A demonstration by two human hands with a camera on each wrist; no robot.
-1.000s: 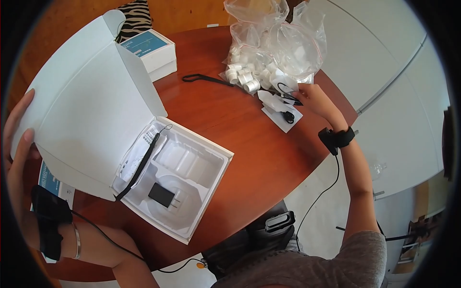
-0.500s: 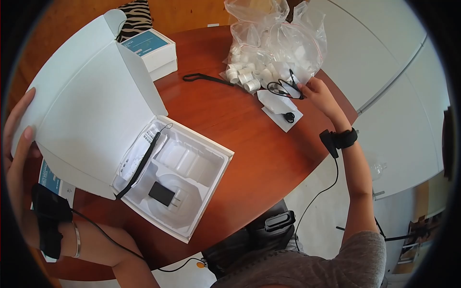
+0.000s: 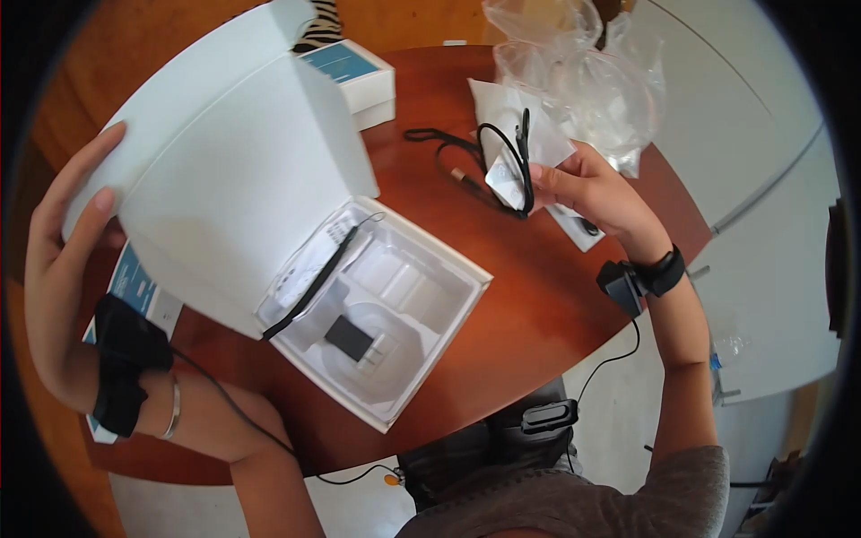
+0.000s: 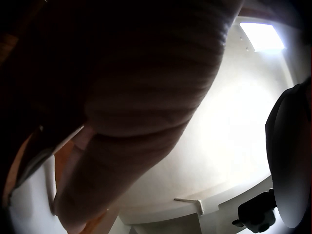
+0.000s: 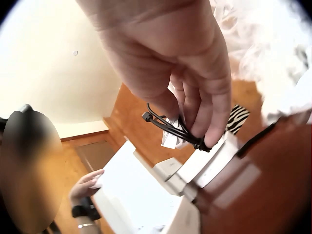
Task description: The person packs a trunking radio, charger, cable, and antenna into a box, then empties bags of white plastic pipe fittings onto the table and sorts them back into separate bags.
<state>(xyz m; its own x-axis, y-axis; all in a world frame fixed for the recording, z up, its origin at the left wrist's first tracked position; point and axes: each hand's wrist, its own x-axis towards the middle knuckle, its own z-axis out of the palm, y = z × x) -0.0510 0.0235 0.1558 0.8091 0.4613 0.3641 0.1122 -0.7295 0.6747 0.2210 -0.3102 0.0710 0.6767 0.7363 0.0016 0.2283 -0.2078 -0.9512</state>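
Observation:
My right hand (image 3: 605, 197) is raised over the far right of the table, its thumb and fingers pinching a looped black cable (image 3: 526, 166) together with a white paper-like sleeve (image 3: 489, 94). Loops of the cable (image 5: 168, 127) hang below the fingertips in the right wrist view. On the left, my left hand (image 3: 63, 211) holds the edge of the raised lid (image 3: 224, 170) of a white box. Inside the box's plastic tray (image 3: 439, 314) lie a black plug adapter (image 3: 350, 338) and a black wrist strap (image 3: 314, 287) beside a printed packet. The left wrist view is mostly dark hand and ceiling.
Behind my right hand stand clear plastic bags (image 3: 583, 72) with white items inside. A closed blue-and-white box (image 3: 368, 94) sits at the back, another (image 3: 134, 278) under the open lid. A black strap (image 3: 430, 134) and a white slip (image 3: 583, 235) lie on the table (image 3: 430, 206).
My right hand has lifted the cable and white sleeve from beside the bags and moved them toward the open box. The head view has shifted. My left hand stays at the lid.

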